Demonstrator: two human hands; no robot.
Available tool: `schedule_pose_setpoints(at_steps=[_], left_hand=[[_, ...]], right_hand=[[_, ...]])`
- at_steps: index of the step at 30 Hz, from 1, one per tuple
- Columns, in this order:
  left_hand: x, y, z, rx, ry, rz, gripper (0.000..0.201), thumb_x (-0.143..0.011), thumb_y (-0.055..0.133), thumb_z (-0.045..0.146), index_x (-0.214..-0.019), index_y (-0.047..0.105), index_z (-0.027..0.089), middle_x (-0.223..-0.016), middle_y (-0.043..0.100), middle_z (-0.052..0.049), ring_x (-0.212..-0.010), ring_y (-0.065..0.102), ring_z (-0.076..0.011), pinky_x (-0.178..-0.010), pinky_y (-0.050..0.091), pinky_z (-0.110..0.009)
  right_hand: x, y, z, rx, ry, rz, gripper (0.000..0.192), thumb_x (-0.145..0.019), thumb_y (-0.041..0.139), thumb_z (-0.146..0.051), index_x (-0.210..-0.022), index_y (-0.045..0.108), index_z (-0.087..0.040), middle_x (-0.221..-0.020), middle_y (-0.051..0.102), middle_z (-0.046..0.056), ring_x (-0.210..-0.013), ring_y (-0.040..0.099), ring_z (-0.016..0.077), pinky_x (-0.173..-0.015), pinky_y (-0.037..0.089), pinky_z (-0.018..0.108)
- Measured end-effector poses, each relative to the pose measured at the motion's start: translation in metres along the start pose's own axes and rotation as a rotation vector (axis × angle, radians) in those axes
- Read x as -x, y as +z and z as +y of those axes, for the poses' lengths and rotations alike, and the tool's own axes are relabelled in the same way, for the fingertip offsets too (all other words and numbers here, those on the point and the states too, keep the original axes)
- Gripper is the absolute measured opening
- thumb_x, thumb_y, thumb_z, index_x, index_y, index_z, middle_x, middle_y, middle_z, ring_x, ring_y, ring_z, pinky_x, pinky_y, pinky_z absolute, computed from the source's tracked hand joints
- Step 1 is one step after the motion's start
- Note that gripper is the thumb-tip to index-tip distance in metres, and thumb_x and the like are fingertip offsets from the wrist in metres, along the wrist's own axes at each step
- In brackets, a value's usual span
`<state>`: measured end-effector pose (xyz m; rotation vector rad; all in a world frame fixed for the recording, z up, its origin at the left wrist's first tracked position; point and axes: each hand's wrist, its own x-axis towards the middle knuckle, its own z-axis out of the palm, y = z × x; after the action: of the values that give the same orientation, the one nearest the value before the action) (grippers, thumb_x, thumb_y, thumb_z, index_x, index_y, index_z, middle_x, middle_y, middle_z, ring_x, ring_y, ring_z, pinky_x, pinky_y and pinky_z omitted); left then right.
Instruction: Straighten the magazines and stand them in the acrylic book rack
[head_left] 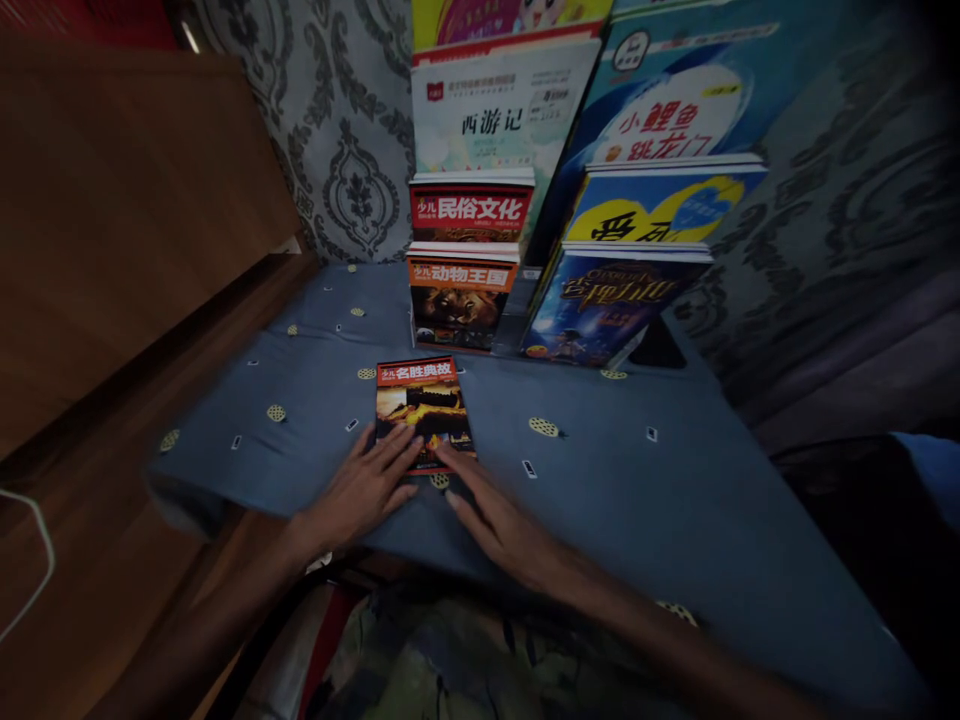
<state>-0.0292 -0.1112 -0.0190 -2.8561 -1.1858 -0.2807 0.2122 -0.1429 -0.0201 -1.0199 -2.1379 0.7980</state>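
Note:
A small book lies flat on the grey-blue tablecloth, its cover showing a red title band over a picture of a wall in golden light. Across its lower left part rests my left hand, fingers stretched out and flat. My right hand is at the book's lower right corner, fingertips on the cover's edge, fingers extended and thumb apart. Neither hand grips the book. Behind it stands a book with a lion on the cover, and to the right a dark blue book.
Several books stand upright in tiers at the back, among them a red-titled book, a pale large book and a yellow-and-blue book. A wooden panel borders the left. Patterned wallpaper is behind. A white cable hangs at lower left.

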Motion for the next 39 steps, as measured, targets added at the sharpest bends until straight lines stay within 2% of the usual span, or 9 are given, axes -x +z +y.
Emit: schedule_pose_setpoints(at_steps=[7, 16, 19, 22, 27, 30, 33, 36, 39], left_hand=[[-0.023, -0.003, 0.034, 0.092, 0.150, -0.121, 0.067, -0.100, 0.044, 0.052, -0.155, 0.026, 0.017, -0.160, 0.032, -0.015, -0.152, 0.024, -0.0236, -0.125, 0.017, -0.051], [-0.029, -0.009, 0.014, 0.211, 0.022, -0.014, 0.045, -0.104, 0.039, 0.043, -0.143, 0.048, 0.023, -0.147, 0.055, -0.008, -0.144, 0.041, -0.0217, -0.121, 0.024, -0.051], [-0.033, -0.017, 0.003, 0.253, -0.106, 0.061, 0.036, -0.105, 0.035, 0.035, -0.117, 0.066, 0.022, -0.120, 0.071, -0.007, -0.121, 0.062, -0.0210, -0.109, 0.041, -0.043], [-0.040, -0.026, -0.008, 0.200, -0.273, 0.094, 0.036, -0.104, 0.039, 0.035, -0.090, 0.068, 0.019, -0.095, 0.071, -0.007, -0.093, 0.067, -0.0204, -0.087, 0.051, -0.035], [-0.057, -0.030, -0.011, -0.037, -0.363, 0.093, 0.027, -0.098, 0.051, 0.043, -0.100, 0.061, 0.018, -0.104, 0.066, -0.011, -0.101, 0.062, -0.0261, -0.087, 0.051, -0.038], [-0.071, -0.027, -0.003, -0.151, -0.388, 0.036, 0.032, -0.095, 0.056, 0.046, -0.107, 0.058, 0.016, -0.108, 0.065, -0.014, -0.104, 0.060, -0.0300, -0.086, 0.051, -0.042], [-0.084, -0.026, 0.004, -0.210, -0.413, -0.009, 0.031, -0.095, 0.056, 0.041, -0.109, 0.058, 0.013, -0.109, 0.065, -0.017, -0.105, 0.060, -0.0323, -0.084, 0.052, -0.043], [-0.092, -0.027, 0.007, -0.214, -0.434, -0.036, 0.025, -0.096, 0.054, 0.035, -0.105, 0.060, 0.013, -0.108, 0.067, -0.018, -0.103, 0.062, -0.0303, -0.079, 0.053, -0.038], [-0.097, -0.030, 0.009, -0.197, -0.433, -0.087, 0.024, -0.095, 0.053, 0.030, -0.103, 0.063, 0.011, -0.105, 0.069, -0.018, -0.101, 0.064, -0.0295, -0.077, 0.053, -0.035]], right_hand=[[-0.005, -0.004, 0.013, -0.258, 0.185, 0.235, 0.044, -0.102, 0.041, -0.041, -0.143, 0.050, -0.026, -0.146, 0.056, 0.010, -0.133, 0.055, 0.0236, -0.112, 0.045, 0.047], [-0.022, -0.010, 0.026, -0.080, 0.136, 0.264, 0.039, -0.099, 0.043, -0.034, -0.135, 0.055, -0.024, -0.136, 0.063, 0.010, -0.126, 0.059, 0.0247, -0.109, 0.047, 0.048], [-0.023, -0.008, 0.010, -0.130, 0.130, 0.166, 0.040, -0.100, 0.041, -0.032, -0.138, 0.052, -0.024, -0.131, 0.067, 0.010, -0.116, 0.066, 0.0221, -0.100, 0.054, 0.042], [-0.023, -0.008, -0.010, -0.188, 0.028, -0.082, 0.042, -0.100, 0.042, -0.030, -0.140, 0.051, -0.023, -0.138, 0.063, 0.011, -0.124, 0.062, 0.0200, -0.105, 0.051, 0.040], [-0.032, -0.011, -0.023, -0.207, -0.122, -0.398, 0.037, -0.098, 0.047, -0.028, -0.132, 0.061, -0.022, -0.149, 0.053, 0.011, -0.139, 0.048, 0.0205, -0.113, 0.042, 0.042], [-0.044, -0.014, -0.012, -0.273, -0.083, -0.316, 0.032, -0.097, 0.047, -0.028, -0.121, 0.069, -0.022, -0.128, 0.070, 0.009, -0.119, 0.065, 0.0208, -0.102, 0.052, 0.040], [-0.063, -0.022, 0.013, -0.269, 0.028, -0.086, 0.032, -0.097, 0.045, -0.029, -0.112, 0.073, -0.022, -0.103, 0.078, 0.005, -0.096, 0.072, 0.0218, -0.088, 0.057, 0.039], [-0.086, -0.034, 0.045, -0.185, 0.098, 0.206, 0.033, -0.094, 0.045, -0.028, -0.113, 0.071, -0.022, -0.104, 0.077, 0.006, -0.101, 0.070, 0.0245, -0.091, 0.055, 0.043], [-0.107, -0.041, 0.075, -0.159, 0.106, 0.348, 0.035, -0.091, 0.045, -0.025, -0.119, 0.066, -0.021, -0.115, 0.074, 0.008, -0.109, 0.068, 0.0246, -0.097, 0.052, 0.044]])
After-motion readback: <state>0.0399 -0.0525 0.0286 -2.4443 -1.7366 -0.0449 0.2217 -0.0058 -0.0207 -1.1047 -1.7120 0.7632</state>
